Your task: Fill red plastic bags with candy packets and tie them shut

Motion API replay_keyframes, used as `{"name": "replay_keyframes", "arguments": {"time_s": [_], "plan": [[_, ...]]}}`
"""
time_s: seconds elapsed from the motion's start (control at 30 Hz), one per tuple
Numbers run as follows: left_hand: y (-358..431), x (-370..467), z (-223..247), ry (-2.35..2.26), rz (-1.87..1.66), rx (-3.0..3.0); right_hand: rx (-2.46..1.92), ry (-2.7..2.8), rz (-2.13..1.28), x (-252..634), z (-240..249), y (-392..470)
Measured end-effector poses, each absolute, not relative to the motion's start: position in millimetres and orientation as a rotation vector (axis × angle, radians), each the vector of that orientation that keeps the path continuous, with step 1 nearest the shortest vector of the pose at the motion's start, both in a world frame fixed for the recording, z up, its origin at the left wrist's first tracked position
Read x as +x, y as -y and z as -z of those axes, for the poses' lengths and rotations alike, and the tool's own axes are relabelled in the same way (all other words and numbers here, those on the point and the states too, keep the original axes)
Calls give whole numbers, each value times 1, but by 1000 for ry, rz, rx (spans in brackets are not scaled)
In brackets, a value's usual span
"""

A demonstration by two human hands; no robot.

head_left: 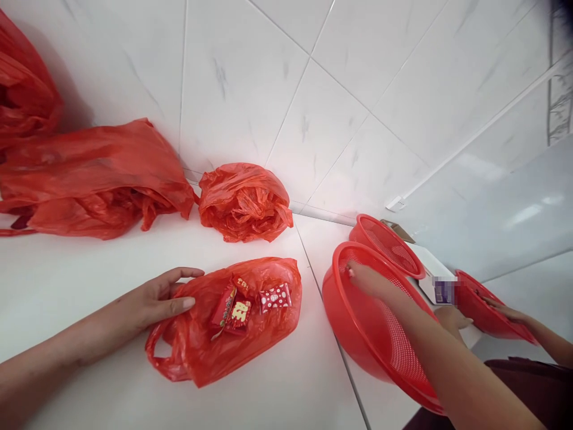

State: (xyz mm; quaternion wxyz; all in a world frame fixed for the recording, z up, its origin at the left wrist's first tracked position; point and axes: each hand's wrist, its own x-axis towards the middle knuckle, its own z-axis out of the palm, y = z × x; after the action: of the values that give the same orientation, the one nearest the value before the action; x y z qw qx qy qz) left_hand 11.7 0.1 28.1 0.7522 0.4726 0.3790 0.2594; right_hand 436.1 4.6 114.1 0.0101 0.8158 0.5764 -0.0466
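Observation:
A red plastic bag [268, 334] lies flat on the white table [313, 388], its handles toward the left. On top of it, or just inside its thin film, are a red packet with yellow print [239, 313] and a pink-red dotted packet [274, 298]. My left hand [168, 298] rests at the bag's left end, thumb and fingers apart. My right hand [358, 276] reaches into a large red mesh basket [333, 298] at its upper left inside; its fingers are mostly hidden.
Several red bags line the wall, including a large one [102, 173] and a crumpled one [244, 203]. Behind my basket is a second red basket [389, 242]. At the right, a person's hand [504, 310] touches another red basket [474, 298], near a white box [425, 269].

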Motion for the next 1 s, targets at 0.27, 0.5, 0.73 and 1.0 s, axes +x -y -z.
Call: {"name": "replay_keyframes", "arguments": {"time_s": [0.27,0.5,0.73,1.0], "plan": [[3,12,-26,-849,-604,1086,2218,-2473,-252,344,-188,30],[3,5,-24,-768,-604,1080,1853,-2726,284,264,-143,50],[3,2,-17,-705,-656,1085,2357,-2761,618,293,-72,36],[6,-7,-33,-782,-480,1200,2949,-2262,1062,329,-16,39]]}}
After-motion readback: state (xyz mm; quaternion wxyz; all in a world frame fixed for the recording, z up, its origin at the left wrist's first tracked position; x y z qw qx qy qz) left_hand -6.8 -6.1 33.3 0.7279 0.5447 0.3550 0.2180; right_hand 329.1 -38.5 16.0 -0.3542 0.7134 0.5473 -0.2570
